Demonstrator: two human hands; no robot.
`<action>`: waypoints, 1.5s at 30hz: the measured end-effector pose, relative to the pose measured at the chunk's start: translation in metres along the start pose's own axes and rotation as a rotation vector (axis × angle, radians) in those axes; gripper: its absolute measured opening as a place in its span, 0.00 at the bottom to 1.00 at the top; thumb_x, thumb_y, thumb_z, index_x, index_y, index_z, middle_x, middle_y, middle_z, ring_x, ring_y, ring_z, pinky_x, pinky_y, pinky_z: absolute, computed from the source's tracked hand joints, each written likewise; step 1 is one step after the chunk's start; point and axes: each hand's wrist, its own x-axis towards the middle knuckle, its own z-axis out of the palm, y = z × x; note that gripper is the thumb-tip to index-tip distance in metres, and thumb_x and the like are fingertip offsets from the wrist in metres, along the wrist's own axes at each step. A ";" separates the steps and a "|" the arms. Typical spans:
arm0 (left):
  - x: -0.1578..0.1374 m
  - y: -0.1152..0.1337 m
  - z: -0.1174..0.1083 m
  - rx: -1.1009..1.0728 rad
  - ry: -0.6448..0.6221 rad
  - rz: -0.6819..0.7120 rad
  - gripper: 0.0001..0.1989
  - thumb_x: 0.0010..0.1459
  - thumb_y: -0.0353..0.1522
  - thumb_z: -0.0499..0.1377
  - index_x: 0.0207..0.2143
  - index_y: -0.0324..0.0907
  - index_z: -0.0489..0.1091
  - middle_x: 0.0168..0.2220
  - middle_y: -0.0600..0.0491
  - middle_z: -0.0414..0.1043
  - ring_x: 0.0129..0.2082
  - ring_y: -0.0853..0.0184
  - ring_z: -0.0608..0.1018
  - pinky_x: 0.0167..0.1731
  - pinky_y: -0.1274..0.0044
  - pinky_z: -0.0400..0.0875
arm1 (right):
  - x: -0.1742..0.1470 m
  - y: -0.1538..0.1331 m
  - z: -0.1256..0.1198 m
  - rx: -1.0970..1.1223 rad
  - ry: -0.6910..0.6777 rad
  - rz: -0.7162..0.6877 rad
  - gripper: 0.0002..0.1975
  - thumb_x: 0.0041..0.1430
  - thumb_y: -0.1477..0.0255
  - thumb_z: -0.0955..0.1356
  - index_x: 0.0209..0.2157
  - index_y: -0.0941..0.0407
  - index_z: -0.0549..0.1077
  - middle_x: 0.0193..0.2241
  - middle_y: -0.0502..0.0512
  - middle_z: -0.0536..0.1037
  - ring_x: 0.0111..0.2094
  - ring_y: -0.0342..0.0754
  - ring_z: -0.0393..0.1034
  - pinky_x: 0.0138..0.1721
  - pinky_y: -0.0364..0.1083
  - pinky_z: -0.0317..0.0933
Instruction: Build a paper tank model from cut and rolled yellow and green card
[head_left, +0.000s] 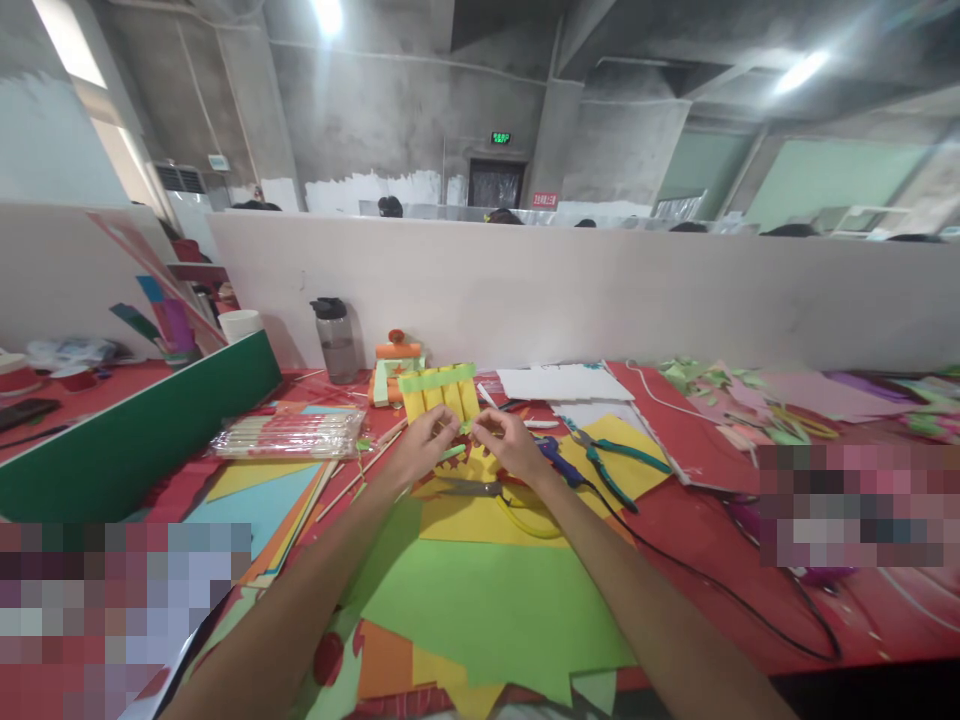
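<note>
My left hand (429,442) and my right hand (510,442) meet over the middle of the table, fingertips pinched close together. Whatever lies between them is too small to make out, though a bit of green shows there. Just behind the fingers stands a yellow paper piece (439,392), made of upright rolls with a light green band along its top. Scissors (491,489) with yellow handles lie below my hands on yellow paper. To the right of my right hand are a blue glue gun (561,462) and green-handled pliers (600,465).
Green paper (495,600) covers the table's front. Wrapped sticks (289,436) and coloured sheets (255,510) lie left, beside a green divider (142,430). A water bottle (334,340) and an orange paper model (396,370) stand behind. A black cord (697,575) crosses the right side.
</note>
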 end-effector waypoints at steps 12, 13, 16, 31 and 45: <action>-0.002 0.004 0.000 0.046 -0.028 -0.003 0.11 0.61 0.38 0.53 0.31 0.40 0.66 0.26 0.57 0.67 0.25 0.71 0.68 0.25 0.80 0.59 | 0.000 0.000 0.000 -0.001 -0.016 0.003 0.09 0.61 0.67 0.67 0.30 0.56 0.73 0.26 0.50 0.76 0.29 0.46 0.70 0.32 0.43 0.62; -0.002 0.004 0.000 0.046 -0.030 -0.003 0.11 0.61 0.38 0.53 0.31 0.40 0.66 0.26 0.57 0.66 0.25 0.71 0.67 0.25 0.80 0.59 | 0.000 0.000 0.000 -0.001 -0.019 0.004 0.09 0.61 0.67 0.67 0.30 0.56 0.73 0.26 0.50 0.76 0.29 0.46 0.70 0.32 0.43 0.62; -0.002 0.005 0.000 0.042 -0.033 -0.005 0.09 0.60 0.37 0.53 0.31 0.40 0.66 0.25 0.58 0.65 0.25 0.71 0.67 0.25 0.79 0.58 | 0.000 0.000 0.000 -0.002 -0.020 0.009 0.09 0.61 0.67 0.67 0.30 0.56 0.73 0.26 0.50 0.76 0.28 0.46 0.69 0.31 0.43 0.63; 0.000 0.000 -0.001 -0.003 0.054 -0.102 0.09 0.59 0.37 0.53 0.30 0.42 0.64 0.26 0.58 0.63 0.25 0.71 0.65 0.26 0.79 0.59 | 0.008 0.002 -0.042 -0.348 0.066 0.168 0.11 0.62 0.62 0.63 0.32 0.55 0.69 0.31 0.53 0.78 0.31 0.47 0.71 0.32 0.43 0.61; -0.001 0.000 -0.002 0.094 0.062 -0.126 0.09 0.59 0.36 0.53 0.29 0.42 0.65 0.27 0.57 0.67 0.26 0.70 0.68 0.27 0.78 0.60 | -0.020 0.025 -0.119 -0.744 -0.403 0.687 0.24 0.52 0.54 0.71 0.15 0.55 0.62 0.13 0.47 0.63 0.17 0.43 0.56 0.23 0.44 0.46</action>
